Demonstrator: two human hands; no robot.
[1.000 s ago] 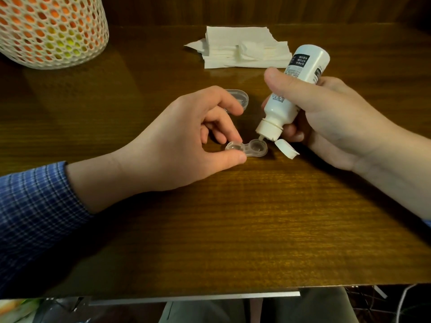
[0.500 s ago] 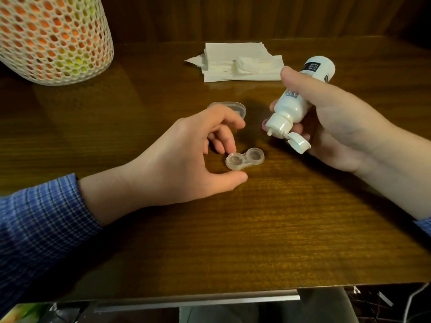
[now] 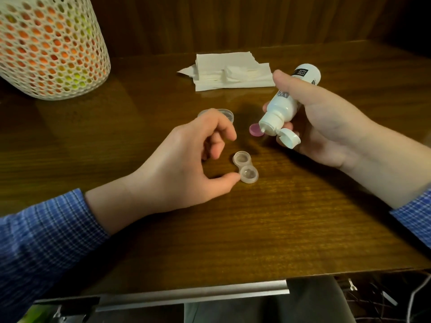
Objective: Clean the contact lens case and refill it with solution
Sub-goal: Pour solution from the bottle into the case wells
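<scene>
A clear contact lens case (image 3: 245, 167) lies uncapped on the wooden table (image 3: 268, 229), its two wells set diagonally. My left hand (image 3: 186, 164) curls loosely beside it; only the thumb tip touches the near well, and the fingers hover apart from the case. My right hand (image 3: 326, 127) grips a white solution bottle (image 3: 285, 106), tilted nozzle-down to the left, with its flip cap (image 3: 289, 139) hanging open. The nozzle is up and to the right of the case, not over it. A pink screw cap (image 3: 255, 131) lies just behind the nozzle. A clear cap (image 3: 225, 113) sits behind my left fingers.
White tissues (image 3: 233, 73) are stacked at the back of the table. A white mesh container (image 3: 51, 47) with orange and green contents stands at the far left. The table's front edge with a metal strip (image 3: 198, 293) runs close to my body.
The bottle's nozzle has lifted off the case and drawn back to the right. The case has turned from lying sideways to diagonal. My left fingers have come off it, leaving only the thumb touching.
</scene>
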